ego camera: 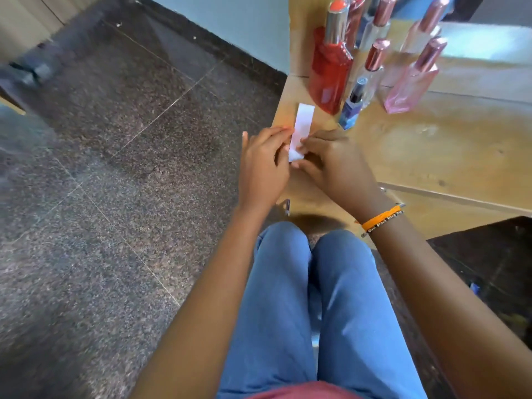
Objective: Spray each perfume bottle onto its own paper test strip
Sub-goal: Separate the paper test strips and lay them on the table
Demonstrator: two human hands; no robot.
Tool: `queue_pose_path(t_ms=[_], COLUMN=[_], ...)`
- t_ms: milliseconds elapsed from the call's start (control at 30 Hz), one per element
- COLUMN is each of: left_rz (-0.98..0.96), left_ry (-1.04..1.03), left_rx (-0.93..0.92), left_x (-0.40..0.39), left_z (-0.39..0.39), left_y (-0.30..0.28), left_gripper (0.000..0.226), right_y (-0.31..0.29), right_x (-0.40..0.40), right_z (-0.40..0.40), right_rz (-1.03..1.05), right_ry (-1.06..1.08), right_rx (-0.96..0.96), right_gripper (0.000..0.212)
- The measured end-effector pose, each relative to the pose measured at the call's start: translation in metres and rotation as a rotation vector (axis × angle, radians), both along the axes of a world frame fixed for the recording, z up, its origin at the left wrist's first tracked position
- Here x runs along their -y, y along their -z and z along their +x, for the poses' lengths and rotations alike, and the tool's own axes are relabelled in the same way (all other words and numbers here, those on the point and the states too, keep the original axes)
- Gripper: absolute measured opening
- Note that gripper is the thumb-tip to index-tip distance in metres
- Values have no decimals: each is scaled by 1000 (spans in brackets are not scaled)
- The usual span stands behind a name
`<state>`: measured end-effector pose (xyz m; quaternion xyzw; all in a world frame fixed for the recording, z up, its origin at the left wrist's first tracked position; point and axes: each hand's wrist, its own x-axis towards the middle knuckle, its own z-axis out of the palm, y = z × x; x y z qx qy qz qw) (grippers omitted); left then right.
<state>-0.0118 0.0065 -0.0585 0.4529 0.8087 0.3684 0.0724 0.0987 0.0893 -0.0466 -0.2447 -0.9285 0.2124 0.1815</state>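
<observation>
A white paper test strip (pixel 300 131) lies along the left edge of the wooden table (pixel 431 145). My left hand (pixel 263 165) and my right hand (pixel 334 162) both pinch its near end from either side. Behind the strip stand the perfume bottles: a tall red bottle (pixel 331 70) with a silver and orange cap, a small blue bottle (pixel 352 106), a clear bottle (pixel 372 73) with a rose-gold cap, and a pink bottle (pixel 411 82). All the bottles wear their caps.
A mirror (pixel 460 38) behind the bottles doubles them. The dark speckled floor (pixel 115 168) drops away left of the table edge. My knees in blue trousers (pixel 311 283) sit under the near edge. A small metal object (pixel 287 205) lies near my left wrist.
</observation>
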Motion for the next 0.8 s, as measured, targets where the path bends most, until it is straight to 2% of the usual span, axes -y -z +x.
queue_pose_path(t_ms=[167,300,533,667,800], left_rz=[-23,7,76,87,83], left_ry=[-4,-29,-94,-89,-113], left_rx=[14,29,53,44,25], left_x=[1,-1,-5,-7,-8], left_z=[1,2,8,9,13], left_y=[-1,-1,1,3,3], left_gripper=[34,32,27,26,27], right_y=[-1,-1,0,-4,-6], right_x=[-3,-4,-12,-14,-15], right_z=[-1,-3,-5,-3,1], right_rz=[23,-7,-397,-620,-644], right_ry=[6,55,212,232,223], right_rx=[-15,-107,-251,-322,-378], right_gripper=[27,21,4,6,2])
